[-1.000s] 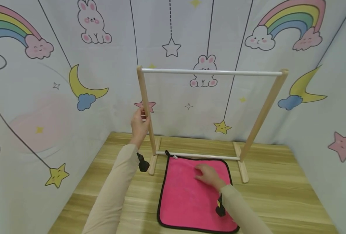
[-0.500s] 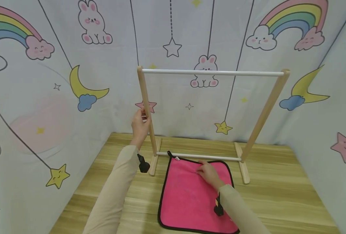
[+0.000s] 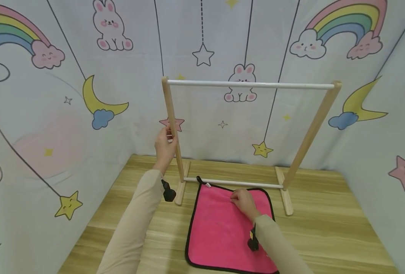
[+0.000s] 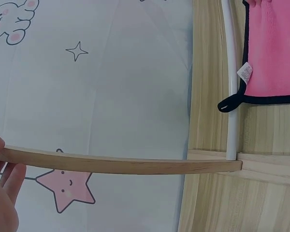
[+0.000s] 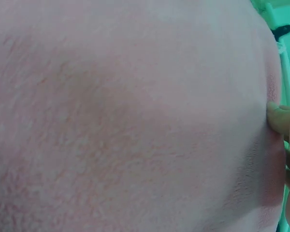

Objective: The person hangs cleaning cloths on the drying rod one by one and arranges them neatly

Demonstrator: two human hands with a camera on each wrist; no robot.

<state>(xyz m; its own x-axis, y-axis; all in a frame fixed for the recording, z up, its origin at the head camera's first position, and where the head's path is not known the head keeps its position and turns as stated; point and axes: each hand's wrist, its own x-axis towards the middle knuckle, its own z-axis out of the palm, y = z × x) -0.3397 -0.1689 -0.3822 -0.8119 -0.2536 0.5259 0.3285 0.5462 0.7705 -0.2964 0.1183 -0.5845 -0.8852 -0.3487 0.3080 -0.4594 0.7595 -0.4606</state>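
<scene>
Printed walls [image 3: 223, 34] with bunnies, stars and rainbows enclose a wood-grain table [image 3: 165, 238]. On it, nearest the person, the pink cloth [image 3: 219, 232] lies spread out with a black border; take its middle as the clock's centre, with twelve pointing away from the person. The right hand [image 3: 244, 202] is at about one o'clock, near the far edge, thumb and fingers drawn together to pinch a little fabric; small folds gather there in the left wrist view. At eleven o'clock, a black loop [image 3: 199, 179] crosses the lower bar [image 3: 236, 183], with a white label [image 3: 208, 185] just beside it.

Farther off towards twelve stands the wooden rack, its top bar [image 3: 250, 84] bare. Between ten and eleven, the left hand [image 3: 165, 146] grips the left upright [image 3: 169, 108], thumb on one side and fingers on the other; the right upright [image 3: 308, 133] is out between one and two, untouched.

The step in hand seems to be getting hold of the fabric while steadying the rack. A good next move would probably want that pinch firm, and the left hand's support maintained until it is needed on the cloth.
</scene>
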